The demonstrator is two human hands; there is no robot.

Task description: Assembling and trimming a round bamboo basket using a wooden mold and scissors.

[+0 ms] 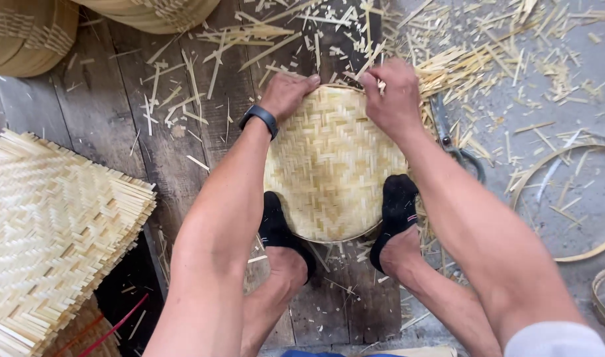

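1. We are working on a round woven tray [329, 165]. It lies flat on the dark wood floor [111, 112], between our two feet.
2. Our feet in black socks press on the near edge of the tray, the left foot [276, 228] on one side and the right foot [396, 211] on the other. We think they keep the tray from sliding.
3. Our left hand [288, 92] lies on the far rim of the tray. The fingers are curled over the edge and press down on it. A black watch [259, 119] is on that wrist.
4. Our right hand [390, 89] is at the far rim too, right of the left hand. Its fingers are bent and pinch some thin strips at the edge.
5. We think this step is fixing the rim. The next move needs a firm hold and a careful tuck of the loose ends.
6. The tray looks pale yellow, with flat strips crossed in a zigzag. Its far edge is still ragged.
7. Right of the tray lie scissors [451, 142] and many cut strips [474, 53].
8. Far left of the tray sits a stack of square woven mats [51, 231].
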